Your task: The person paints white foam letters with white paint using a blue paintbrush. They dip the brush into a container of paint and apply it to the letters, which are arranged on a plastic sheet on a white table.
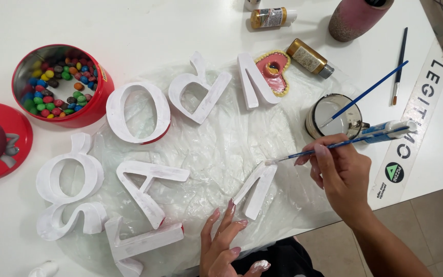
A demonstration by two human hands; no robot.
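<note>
The right hand [342,172] pinched a blue-handled paintbrush [334,146] between closed fingers, its bristle tip touching the top end of a white block letter [256,189] (V-shaped) lying on crinkled plastic sheeting [221,149] near the table's [180,25] front edge. The left hand [224,241] held nothing, fingers spread, fingertips pressing the letter's lower end. A metal cup [334,115] with another brush stood just beyond the right hand.
</note>
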